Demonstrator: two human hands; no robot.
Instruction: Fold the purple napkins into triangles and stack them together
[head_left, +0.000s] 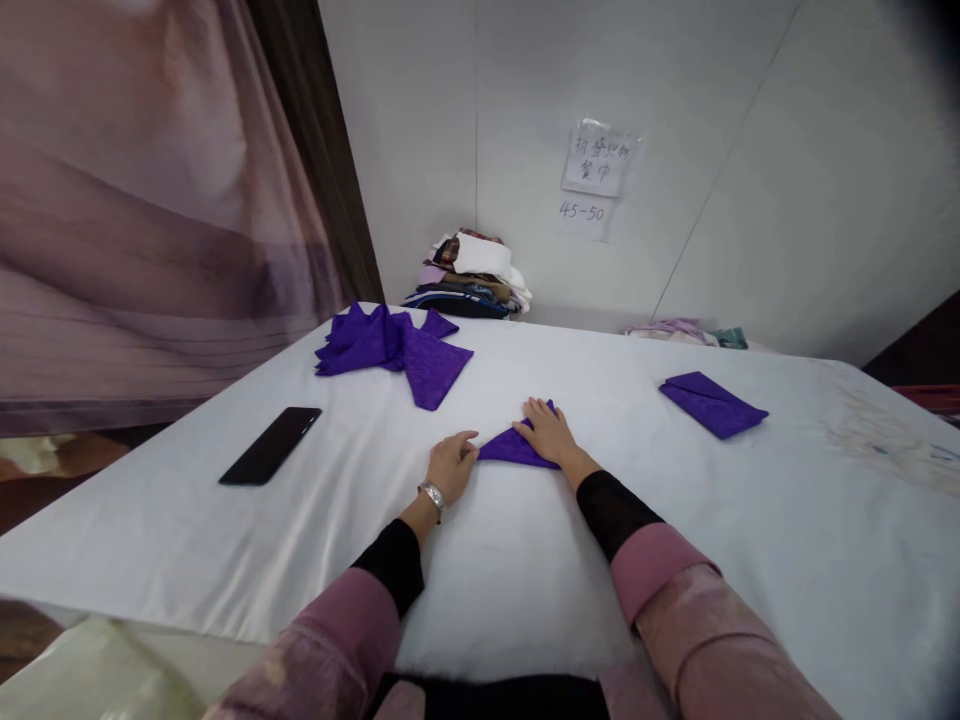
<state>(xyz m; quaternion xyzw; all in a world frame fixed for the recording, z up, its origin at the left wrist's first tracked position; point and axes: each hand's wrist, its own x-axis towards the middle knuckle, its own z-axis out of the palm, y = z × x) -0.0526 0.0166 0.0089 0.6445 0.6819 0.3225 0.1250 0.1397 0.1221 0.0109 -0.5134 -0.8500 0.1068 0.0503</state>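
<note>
A purple cloth napkin [517,448], folded into a narrow triangle, lies on the white-covered table in front of me. The thumb and fingertips of my left hand [451,468] pinch its pointed left corner; a silver watch or bracelet is on that wrist. Fingers stretched out, my right hand [547,432] rests flat on the napkin's right part and hides some of it. Another folded purple napkin [712,404] lies apart to the right. At the back left is a loose heap of purple napkins [360,340], one of them [436,368] spread toward me.
A black phone [271,446] lies on the white tablecloth [510,560] at the left. Behind the table's far edge is a stack of folded cloths [472,275], with more fabric [682,332] farther right. Handwritten paper signs [596,165] hang on the wall. A pink curtain [150,200] hangs at left.
</note>
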